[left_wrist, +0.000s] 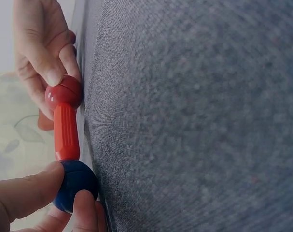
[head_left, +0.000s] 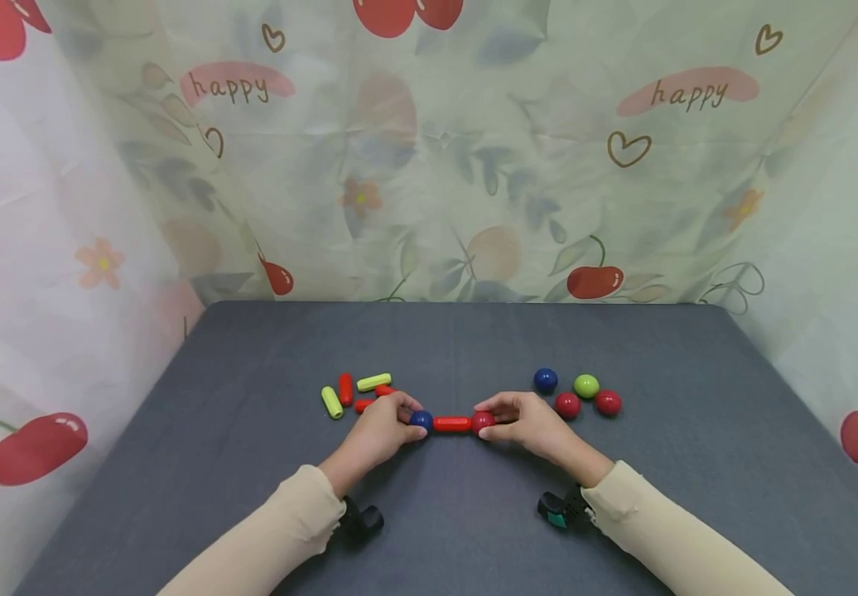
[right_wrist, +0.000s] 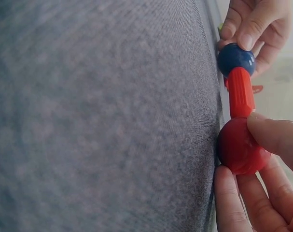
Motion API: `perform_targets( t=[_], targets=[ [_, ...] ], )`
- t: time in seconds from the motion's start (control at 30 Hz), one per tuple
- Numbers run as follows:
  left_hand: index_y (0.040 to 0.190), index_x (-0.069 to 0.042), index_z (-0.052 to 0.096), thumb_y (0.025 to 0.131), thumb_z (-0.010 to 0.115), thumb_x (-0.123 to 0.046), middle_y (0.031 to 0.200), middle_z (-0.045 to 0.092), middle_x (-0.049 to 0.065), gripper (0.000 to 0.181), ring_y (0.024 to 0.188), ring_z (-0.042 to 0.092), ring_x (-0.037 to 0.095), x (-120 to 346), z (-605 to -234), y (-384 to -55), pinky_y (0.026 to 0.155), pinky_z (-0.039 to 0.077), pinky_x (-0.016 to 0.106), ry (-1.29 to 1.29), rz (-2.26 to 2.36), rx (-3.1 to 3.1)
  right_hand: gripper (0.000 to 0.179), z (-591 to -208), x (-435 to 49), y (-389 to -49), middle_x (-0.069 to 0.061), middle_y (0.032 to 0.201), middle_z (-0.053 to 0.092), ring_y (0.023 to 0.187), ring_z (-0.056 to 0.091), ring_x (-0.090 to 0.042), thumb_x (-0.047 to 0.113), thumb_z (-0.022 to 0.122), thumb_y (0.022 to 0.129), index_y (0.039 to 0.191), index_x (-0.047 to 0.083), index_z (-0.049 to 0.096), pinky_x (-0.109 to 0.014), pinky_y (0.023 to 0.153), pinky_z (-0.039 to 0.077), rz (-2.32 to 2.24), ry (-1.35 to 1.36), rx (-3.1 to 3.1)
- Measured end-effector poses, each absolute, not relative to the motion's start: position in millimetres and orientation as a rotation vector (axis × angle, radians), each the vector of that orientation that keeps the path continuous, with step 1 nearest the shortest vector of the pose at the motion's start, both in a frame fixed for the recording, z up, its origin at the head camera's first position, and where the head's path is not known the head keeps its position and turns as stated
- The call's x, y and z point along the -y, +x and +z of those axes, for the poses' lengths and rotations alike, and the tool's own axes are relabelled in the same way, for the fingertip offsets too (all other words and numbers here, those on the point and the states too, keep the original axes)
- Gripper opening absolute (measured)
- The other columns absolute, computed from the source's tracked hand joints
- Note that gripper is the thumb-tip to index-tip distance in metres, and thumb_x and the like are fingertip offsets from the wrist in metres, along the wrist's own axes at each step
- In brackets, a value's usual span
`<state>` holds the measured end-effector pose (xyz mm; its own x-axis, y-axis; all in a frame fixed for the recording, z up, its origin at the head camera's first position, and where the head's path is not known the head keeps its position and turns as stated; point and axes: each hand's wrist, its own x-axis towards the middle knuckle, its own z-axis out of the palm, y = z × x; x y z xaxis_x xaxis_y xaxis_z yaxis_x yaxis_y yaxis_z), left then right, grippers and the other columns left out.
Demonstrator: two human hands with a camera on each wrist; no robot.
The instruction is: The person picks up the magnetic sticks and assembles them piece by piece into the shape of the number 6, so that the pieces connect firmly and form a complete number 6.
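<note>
A red ribbed rod point(head_left: 452, 424) joins a blue ball point(head_left: 421, 420) on its left end to a dark red ball point(head_left: 483, 423) on its right end. My left hand point(head_left: 385, 425) pinches the blue ball between thumb and fingers. On the other side, the dark red ball is pinched by my right hand point(head_left: 526, 420). Close up in the left wrist view, the rod point(left_wrist: 66, 132) runs straight between both balls, low over the cloth. The right wrist view has the thumb and fingertips around the dark red ball point(right_wrist: 241, 146).
Beside my left hand lie a red rod point(head_left: 345, 389), a yellow-green rod point(head_left: 373, 382), another yellow-green rod point(head_left: 332, 402) and red rods partly hidden. Behind my right hand are a blue ball point(head_left: 545, 381), a green ball point(head_left: 586, 386) and two red balls point(head_left: 609, 403). Dark grey cloth point(head_left: 451, 513) covers the table.
</note>
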<state>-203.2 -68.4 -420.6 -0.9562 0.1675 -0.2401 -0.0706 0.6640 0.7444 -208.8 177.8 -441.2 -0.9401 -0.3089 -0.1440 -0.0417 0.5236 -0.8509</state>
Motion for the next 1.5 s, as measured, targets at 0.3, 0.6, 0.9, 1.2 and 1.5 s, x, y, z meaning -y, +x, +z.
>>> perform_targets(
  t=[0.3,0.6,0.9,1.2,1.5],
  targets=[
    [0.109,-0.009,0.064,0.084,0.076,-0.013,0.101,0.065,0.009,0.027,0.088,0.06,0.019,67.7,-419.5,-202.9,0.079,0.053,0.035,0.072,1.18,-2.587,0.035,-440.4,-178.8,-208.3,-0.003,0.104,0.07,0.093,0.064,-0.015,0.019,0.079,0.081,0.114,0.012,0.07,-0.032,0.082,0.053,-1.381,-0.296,-2.485],
    [0.109,-0.009,0.064,0.084,0.076,-0.013,0.101,0.065,0.009,0.028,0.089,0.06,0.019,67.4,-418.7,-201.6,0.079,0.053,0.035,0.072,1.187,-2.587,0.036,-440.5,-179.5,-208.2,-0.003,0.104,0.07,0.092,0.064,-0.015,0.02,0.079,0.081,0.115,0.012,0.07,-0.029,0.079,0.053,-1.38,-0.304,-2.483],
    [0.113,-0.01,0.064,0.083,0.076,-0.013,0.103,0.065,0.008,0.032,0.088,0.06,0.019,75.7,-417.2,-201.8,0.076,0.053,0.033,0.063,1.228,-2.577,0.036,-442.5,-179.1,-210.1,-0.004,0.105,0.07,0.093,0.064,-0.014,0.019,0.079,0.081,0.114,0.01,0.069,-0.027,0.078,0.052,-1.408,-0.331,-2.462],
    [0.12,-0.006,0.062,0.086,0.073,-0.01,0.111,0.065,0.013,0.036,0.093,0.064,0.021,98.1,-395.1,-204.8,0.079,0.054,0.035,0.026,1.422,-2.545,0.037,-442.6,-179.5,-210.2,-0.004,0.105,0.07,0.092,0.064,-0.015,0.019,0.079,0.081,0.115,0.01,0.069,-0.028,0.077,0.051,-1.413,-0.34,-2.453],
    [0.131,-0.007,0.053,0.095,0.062,-0.016,0.127,0.055,0.019,0.038,0.108,0.06,0.033,137.9,-378.7,-213.5,0.092,0.052,0.045,-0.104,1.534,-2.521,0.037,-443.4,-180.5,-210.7,-0.004,0.105,0.07,0.092,0.064,-0.015,0.019,0.079,0.081,0.116,0.009,0.069,-0.028,0.077,0.052,-1.422,-0.343,-2.438]
  ],
)
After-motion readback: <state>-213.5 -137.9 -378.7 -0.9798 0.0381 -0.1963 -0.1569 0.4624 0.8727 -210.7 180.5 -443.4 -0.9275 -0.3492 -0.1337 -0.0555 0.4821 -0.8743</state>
